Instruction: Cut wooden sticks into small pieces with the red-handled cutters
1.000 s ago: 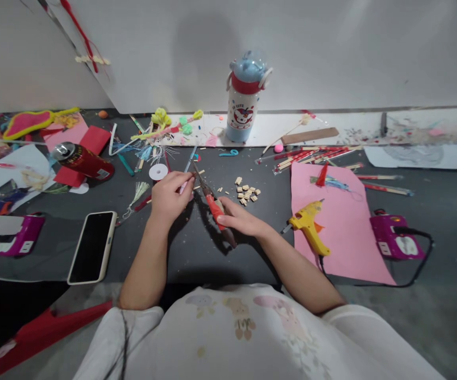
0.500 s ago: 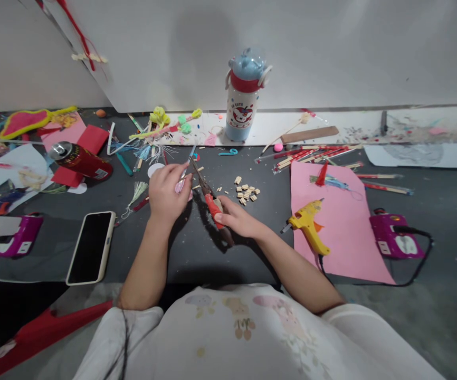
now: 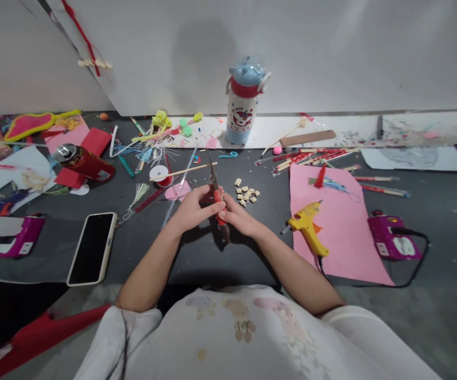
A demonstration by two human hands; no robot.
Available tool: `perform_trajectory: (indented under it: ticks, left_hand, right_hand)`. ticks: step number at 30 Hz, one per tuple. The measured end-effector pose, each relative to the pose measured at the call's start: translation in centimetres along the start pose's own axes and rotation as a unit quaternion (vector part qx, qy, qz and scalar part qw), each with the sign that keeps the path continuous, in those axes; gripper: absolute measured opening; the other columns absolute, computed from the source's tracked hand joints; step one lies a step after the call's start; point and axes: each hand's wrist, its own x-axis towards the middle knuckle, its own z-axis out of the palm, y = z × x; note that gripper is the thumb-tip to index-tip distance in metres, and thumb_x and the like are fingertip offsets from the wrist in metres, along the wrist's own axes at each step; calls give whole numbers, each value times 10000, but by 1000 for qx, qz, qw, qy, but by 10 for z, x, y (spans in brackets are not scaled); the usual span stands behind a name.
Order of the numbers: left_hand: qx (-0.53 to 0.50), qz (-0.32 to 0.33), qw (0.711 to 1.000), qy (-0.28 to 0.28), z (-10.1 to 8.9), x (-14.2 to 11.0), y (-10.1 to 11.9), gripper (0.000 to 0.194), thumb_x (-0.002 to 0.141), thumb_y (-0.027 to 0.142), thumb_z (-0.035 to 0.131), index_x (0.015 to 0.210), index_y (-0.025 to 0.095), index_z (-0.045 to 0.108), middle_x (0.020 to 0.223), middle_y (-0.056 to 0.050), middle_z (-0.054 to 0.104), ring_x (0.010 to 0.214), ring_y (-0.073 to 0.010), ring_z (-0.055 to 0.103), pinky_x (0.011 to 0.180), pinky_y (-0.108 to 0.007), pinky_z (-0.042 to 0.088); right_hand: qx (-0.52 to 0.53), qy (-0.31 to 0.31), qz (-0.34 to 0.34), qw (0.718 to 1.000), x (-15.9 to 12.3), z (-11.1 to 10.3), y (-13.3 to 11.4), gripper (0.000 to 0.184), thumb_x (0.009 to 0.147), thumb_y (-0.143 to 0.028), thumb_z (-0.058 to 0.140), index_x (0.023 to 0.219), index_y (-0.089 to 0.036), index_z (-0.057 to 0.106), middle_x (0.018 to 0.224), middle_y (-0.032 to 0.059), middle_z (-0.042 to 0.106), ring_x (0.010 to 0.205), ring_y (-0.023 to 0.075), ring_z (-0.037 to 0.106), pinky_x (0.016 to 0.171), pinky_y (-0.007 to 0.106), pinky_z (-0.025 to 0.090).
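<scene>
Both my hands meet around a pair of red-handled snips (image 3: 218, 203), whose dark, pointed jaws stand upward and away from me. My left hand (image 3: 192, 209) is closed on the handle from the left, thumb on top. From the right, my right hand (image 3: 237, 215) wraps the same handle. Just beyond my left hand lies a thin wooden stick (image 3: 184, 171), its right end by the jaws. A spool with red thread (image 3: 161, 176) and a pink paper piece (image 3: 177, 191) are at the left. Several short cut stick pieces (image 3: 246, 193) form a pile right of the snips.
A bottle (image 3: 243, 105) stands at the back. On the right a yellow glue gun (image 3: 310, 227) rests on pink paper (image 3: 343, 237), near a purple power block (image 3: 392, 237). Leftward are a phone (image 3: 92, 248), a tilted red can (image 3: 86, 162) and craft scraps.
My left hand has come down and right from the spool area onto the snips. The stick now lies exposed across the spool's front. The snips' jaws have turned more upright and closer together.
</scene>
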Motion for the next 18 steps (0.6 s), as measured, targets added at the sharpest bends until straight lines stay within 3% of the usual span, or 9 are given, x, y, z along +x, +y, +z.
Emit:
perform_trajectory:
  ticks: [4, 10, 18]
  left_hand:
    - [-15, 1, 1000, -6, -2, -1, 0, 483, 722, 440, 682, 1091, 143, 584, 1080, -108, 653, 998, -223, 625, 904, -357, 487]
    - [15, 23, 1000, -15, -2, -3, -2, 446, 746, 406, 664, 1106, 160, 568, 1093, -108, 634, 1026, -219, 612, 925, -371, 483]
    - [-83, -7, 996, -44, -1, 0, -1, 539, 666, 384, 745, 1111, 146, 555, 1080, -121, 639, 916, -194, 638, 806, -308, 522]
  right_hand:
    - [-30, -16, 2, 999, -2, -1, -9, 806, 702, -515, 659, 1336, -157, 313, 1407, 145, 384, 1323, 264, 362, 1107, 431, 270]
    - [-29, -6, 47, 998, -5, 3, -19, 763, 701, -367, 680, 1332, -134, 319, 1190, 111, 557, 1098, 229, 550, 977, 409, 416]
    - [-49, 26, 34, 998, -4, 10, -19, 694, 688, -326, 662, 1277, -141, 346, 1116, 94, 581, 992, 206, 579, 890, 371, 449]
